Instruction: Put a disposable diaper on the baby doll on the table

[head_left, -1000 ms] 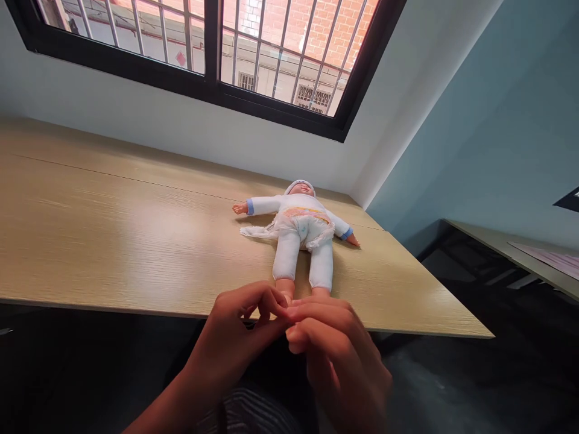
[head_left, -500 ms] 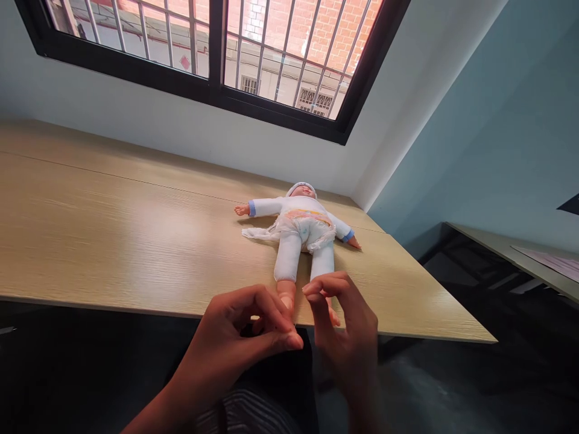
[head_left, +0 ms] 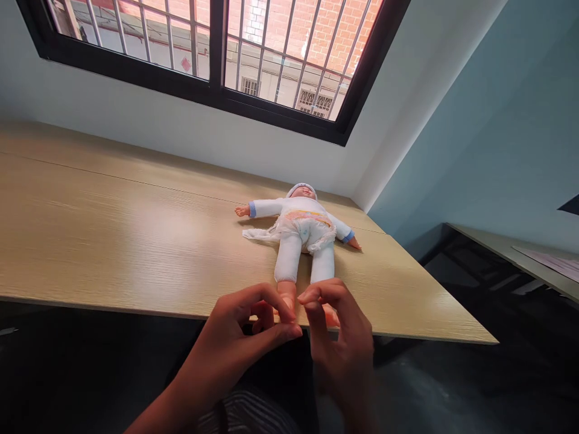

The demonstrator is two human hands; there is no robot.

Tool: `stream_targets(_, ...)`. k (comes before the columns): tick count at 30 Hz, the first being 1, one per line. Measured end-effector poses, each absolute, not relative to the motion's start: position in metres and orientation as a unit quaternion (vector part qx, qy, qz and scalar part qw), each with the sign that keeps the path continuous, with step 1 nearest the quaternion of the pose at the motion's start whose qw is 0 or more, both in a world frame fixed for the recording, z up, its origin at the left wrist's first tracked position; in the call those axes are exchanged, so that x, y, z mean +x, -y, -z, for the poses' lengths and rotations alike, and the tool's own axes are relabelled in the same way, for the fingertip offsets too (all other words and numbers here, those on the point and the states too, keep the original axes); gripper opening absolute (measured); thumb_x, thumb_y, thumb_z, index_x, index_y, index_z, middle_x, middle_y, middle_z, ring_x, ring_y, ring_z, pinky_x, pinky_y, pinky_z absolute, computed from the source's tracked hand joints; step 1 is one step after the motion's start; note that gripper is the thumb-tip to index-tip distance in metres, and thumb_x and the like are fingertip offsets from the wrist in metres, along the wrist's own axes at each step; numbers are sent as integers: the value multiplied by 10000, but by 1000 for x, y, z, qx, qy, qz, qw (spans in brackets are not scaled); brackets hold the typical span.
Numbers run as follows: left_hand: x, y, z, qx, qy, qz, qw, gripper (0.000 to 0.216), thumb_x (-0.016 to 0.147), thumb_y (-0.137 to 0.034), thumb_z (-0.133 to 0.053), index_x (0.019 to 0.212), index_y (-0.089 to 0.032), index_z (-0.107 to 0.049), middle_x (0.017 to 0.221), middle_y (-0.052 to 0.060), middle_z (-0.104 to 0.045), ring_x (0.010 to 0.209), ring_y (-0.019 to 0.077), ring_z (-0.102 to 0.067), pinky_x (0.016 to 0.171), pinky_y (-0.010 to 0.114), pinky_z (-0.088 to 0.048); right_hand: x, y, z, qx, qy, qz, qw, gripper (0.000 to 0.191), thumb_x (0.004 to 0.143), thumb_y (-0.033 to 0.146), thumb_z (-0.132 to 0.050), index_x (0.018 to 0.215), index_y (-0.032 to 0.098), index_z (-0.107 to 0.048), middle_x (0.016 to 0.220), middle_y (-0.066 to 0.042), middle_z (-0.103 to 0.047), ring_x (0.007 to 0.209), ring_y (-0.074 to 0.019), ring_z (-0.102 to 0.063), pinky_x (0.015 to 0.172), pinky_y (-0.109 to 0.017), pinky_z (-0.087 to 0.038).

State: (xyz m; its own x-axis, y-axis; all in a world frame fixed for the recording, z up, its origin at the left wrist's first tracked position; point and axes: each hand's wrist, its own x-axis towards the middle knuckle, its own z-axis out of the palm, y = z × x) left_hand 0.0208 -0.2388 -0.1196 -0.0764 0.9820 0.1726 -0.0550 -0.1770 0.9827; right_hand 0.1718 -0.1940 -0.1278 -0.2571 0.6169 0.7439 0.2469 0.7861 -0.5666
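Doll (head_left: 302,206) and hands meet at the near edge of the worktop (head_left: 136,247), where the person's left hand (head_left: 224,337) hangs in front of one bare foot, thumb and forefinger drawn into a narrow pinch with the tips almost meeting. Just beside it, the right hand (head_left: 348,346) makes a similar narrow pinch, its fingertips in front of the other foot and partly covering it. Whether anything thin sits between the fingers of either hand, or whether they touch the feet, I cannot tell. Below the hands, some striped cloth (head_left: 253,410) shows dimly. Beyond them, the doll lies on its back on the worktop, legs toward the person and slightly parted, arms spread wide, head toward the window wall. It wears white clothes with blue cuffs and a pale cap (head_left: 292,190). Around its hips is a white diaper (head_left: 305,229) with a pink and orange band at the waist; one side trails out as a white strip lying on the wood. Past the head rises a pale wall with a black window frame (head_left: 194,78), bars and brickwork outside. To the right, beside a blue-green wall (head_left: 497,138), stands a second worktop (head_left: 479,238) bearing something flat and pinkish (head_left: 547,259).
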Motion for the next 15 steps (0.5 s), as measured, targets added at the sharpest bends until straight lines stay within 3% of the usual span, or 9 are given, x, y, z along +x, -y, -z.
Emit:
stream_targets(4,19,237,120,488,-468,-598,430,195,845,-370,-739,788,-189,-693,600,-32,-543,536,94,-400,515,226,-304,173,201,124,-247,725,-311,563,137,1020,252,-521,884,240,-540,857,16,-604,812,-122,-621,740,-243,-532)
stream_targets(8,14,235,119,534,-429,-596,418,142,871,-312,-705,833,-206,-791,808,31,-660,602,105,-510,549,230,-373,178,206,121,-193,620,-494,578,181,1030,320,-503,889,228,-570,851,-13,-648,787,-144,-648,683,-255,-558)
stream_targets(11,15,233,120,551,-417,-572,442,158,863,-309,-701,864,-202,-817,855,68,-675,710,157,-590,610,253,-413,182,201,116,-177,587,-535,582,193,1046,285,-452,895,230,-560,791,-7,-659,772,-145,-669,726,-265,-577)
stream_targets(15,18,233,126,549,-426,-546,468,200,850,-361,-706,843,-182,-794,891,85,-682,779,200,-614,675,288,-435,184,192,112,-179,626,-492,577,187,1060,278,-422,910,231,-523,708,22,-606,677,-105,-641,648,-203,-548)
